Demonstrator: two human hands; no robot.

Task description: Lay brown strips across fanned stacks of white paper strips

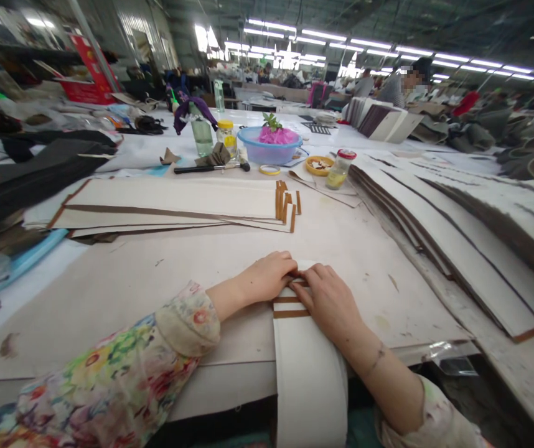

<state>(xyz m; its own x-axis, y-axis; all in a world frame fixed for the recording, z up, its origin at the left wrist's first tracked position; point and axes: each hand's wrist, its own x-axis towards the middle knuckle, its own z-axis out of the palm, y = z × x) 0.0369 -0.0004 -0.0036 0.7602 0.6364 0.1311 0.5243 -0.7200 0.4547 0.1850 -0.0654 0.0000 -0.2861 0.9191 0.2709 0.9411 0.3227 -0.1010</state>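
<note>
A long cream panel [310,367] lies in front of me, its near end hanging over the table's front edge. Several brown bands [291,314] cross it near its far end. My left hand [271,274] is closed at the left side of that far end, fingertips pinched on the panel's edge. From the right, my right hand [330,298] bends over the same end, with its thumb and fingers pressed on the panel by the topmost brown band. The fingertips of both hands nearly meet, and what lies right under them is hidden.
Behind my hands lies a stack of cream panels [178,198] with brown ends. More panels [472,249] are layered on the right. Farther back stand a blue basin [267,152], a red-lidded jar [340,169], a yellow dish [319,165] and a brush [211,168]. A person [393,90] is in the background.
</note>
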